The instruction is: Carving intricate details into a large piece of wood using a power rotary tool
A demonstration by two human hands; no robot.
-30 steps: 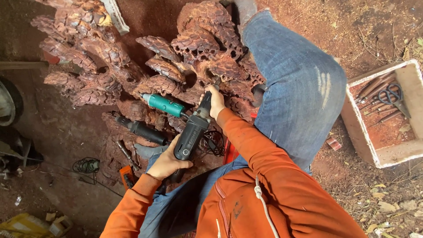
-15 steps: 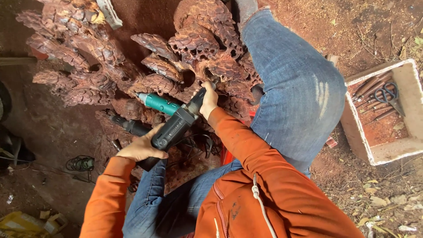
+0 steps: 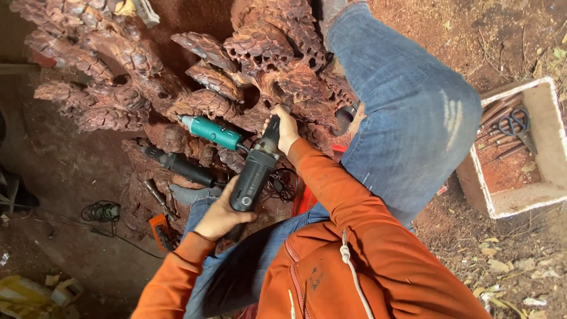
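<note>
white box [image 3: 549,198] with scissors [image 3: 515,126]

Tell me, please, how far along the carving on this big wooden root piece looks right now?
Much of the reddish wood carving already shows finished scale-like texture. In hand: the right hand steadies the nose of a black power grinder against the wood, the left hand gripping its rear. The lower wood beside the teal tool looks rougher, probably still to do.

Single head-worn view, steeply downward and close over lap, hands and ground.
</note>
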